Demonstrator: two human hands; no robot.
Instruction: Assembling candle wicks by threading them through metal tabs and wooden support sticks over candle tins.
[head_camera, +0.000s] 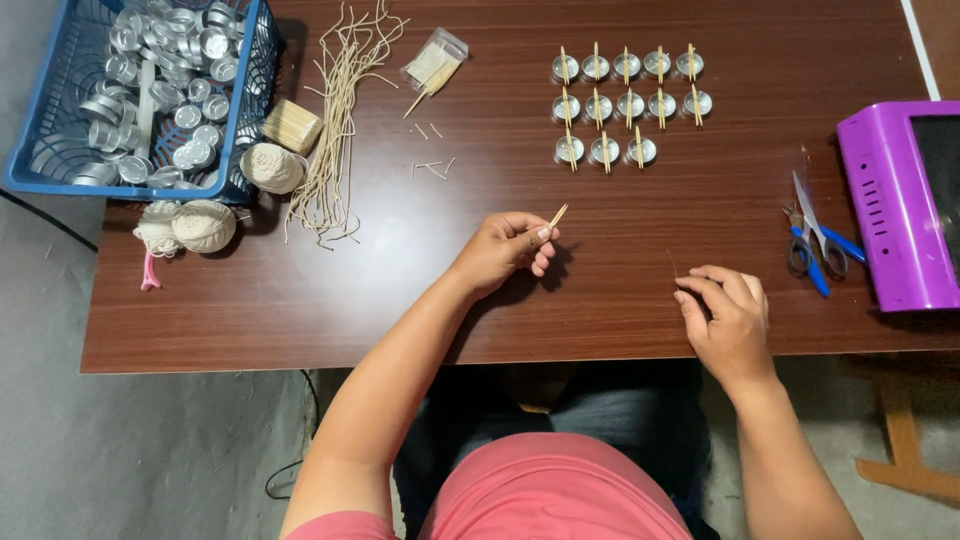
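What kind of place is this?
Probably a small home or workshop craft bench for candle making. On the brown table: rows of metal cups with sticks across them, cut wicks, and a blue basket of empty cups. The left hand holds a stick.

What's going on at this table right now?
A person sits at a brown table. The left hand pinches small wooden sticks; the right hand holds a thin wick near the table edge. Ahead stand three rows of metal cups, each with sticks across the top. A blue basket of empty cups, string balls, cut wicks and scissors lie around.
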